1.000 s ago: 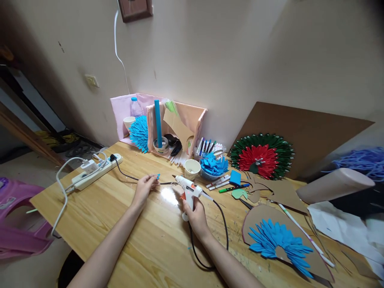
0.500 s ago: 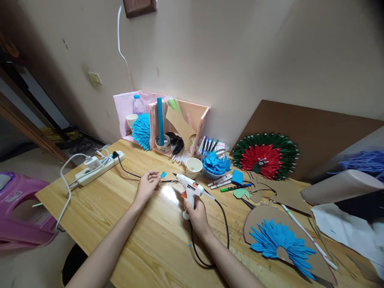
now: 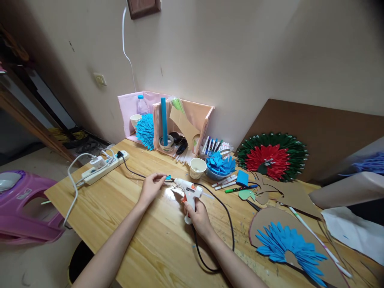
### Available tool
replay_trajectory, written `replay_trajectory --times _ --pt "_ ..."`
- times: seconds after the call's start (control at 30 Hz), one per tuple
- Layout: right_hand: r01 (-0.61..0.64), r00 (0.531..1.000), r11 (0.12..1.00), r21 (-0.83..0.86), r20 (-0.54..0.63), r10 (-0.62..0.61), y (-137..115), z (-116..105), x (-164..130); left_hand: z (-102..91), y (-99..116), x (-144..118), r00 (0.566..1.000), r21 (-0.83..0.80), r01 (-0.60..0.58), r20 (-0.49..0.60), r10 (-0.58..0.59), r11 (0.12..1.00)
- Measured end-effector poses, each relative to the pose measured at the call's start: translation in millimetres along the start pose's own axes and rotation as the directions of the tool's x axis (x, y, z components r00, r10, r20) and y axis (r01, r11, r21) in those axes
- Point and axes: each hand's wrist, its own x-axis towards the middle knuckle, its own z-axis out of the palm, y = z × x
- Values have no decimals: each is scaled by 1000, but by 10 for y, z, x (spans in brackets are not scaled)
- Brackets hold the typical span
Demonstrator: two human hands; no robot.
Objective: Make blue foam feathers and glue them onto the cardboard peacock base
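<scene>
So this looks like the gluing step: the right hand [image 3: 198, 216] is wrapped around the grip of a white hot glue gun [image 3: 189, 189], nozzle pointing left, and the left hand [image 3: 151, 187] is pinching a small blue paper piece [image 3: 168, 177] between its fingertips right at the nozzle tip. Both sit over the middle of the wooden tabletop [image 3: 126, 216], a bit toward the far edge. Tip and paper look like they're touching or just about; it's too small to tell if any glue is out.

The gun's black cord [image 3: 223, 224] loops back toward the near edge, and another black cable runs off to the power strip [image 3: 105, 167] near the left corner. Just beyond the gun there's a paper cup [image 3: 198, 168] and a bowl of more blue pieces [image 3: 218, 165].

My guess for the next move: a light trigger squeeze for a small dab on the end of the piece, keeping fingertips clear of the hot tip. The piece probably then goes onto the cardboard shape with the blue fan [image 3: 288, 246] toward the right near corner, so it has to get there before the glue sets.
</scene>
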Motion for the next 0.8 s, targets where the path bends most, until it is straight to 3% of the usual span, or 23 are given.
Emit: replay_trajectory --times 0.13,0.47,0.8 --pt "-33 999 999 5 31 33 39 12 8 0 -11 -10 997 49 -43 60 40 998" --pt "-6 999 999 -34 33 7 69 8 20 10 1 -29 994 75 -72 85 65 995" --pt "12 1000 996 -86 19 -11 38 -1 27 17 48 -59 997 -3 -21 76 21 1000"
